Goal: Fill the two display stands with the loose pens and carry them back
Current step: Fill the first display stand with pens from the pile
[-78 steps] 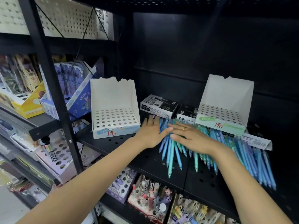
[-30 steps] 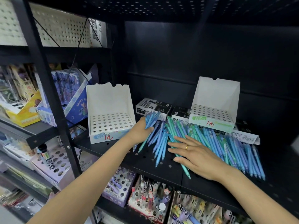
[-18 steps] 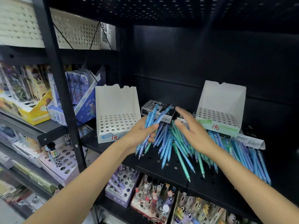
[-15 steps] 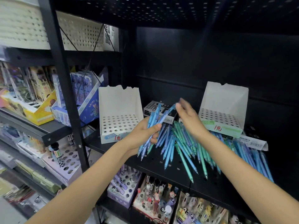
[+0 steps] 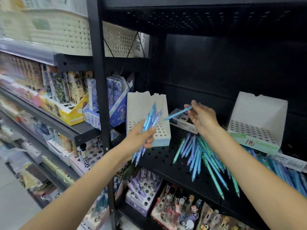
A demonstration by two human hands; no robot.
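Observation:
Two white cardboard display stands with rows of holes sit on the black perforated shelf [image 5: 162, 156]: the left stand [image 5: 163, 130] and the right stand [image 5: 259, 123]. Their holes are empty. My left hand [image 5: 141, 138] grips a bunch of blue pens [image 5: 150, 120] upright in front of the left stand. To its right, my right hand [image 5: 201, 117] pinches a single blue pen [image 5: 177, 113], its tip pointing at the left stand. A heap of loose blue and green pens [image 5: 204, 156] lies on the shelf between the stands.
Black-and-white pen boxes [image 5: 182, 123] lie behind the heap. A black upright post [image 5: 99, 90] stands left of the left stand. Stocked pen displays [image 5: 144, 193] fill the shelf below, and boxed goods [image 5: 66, 110] line the shelves to the left.
My left hand lifted a bunch of pens off the shelf and carried it in front of the left stand. My right hand left the heap and now holds one pen up.

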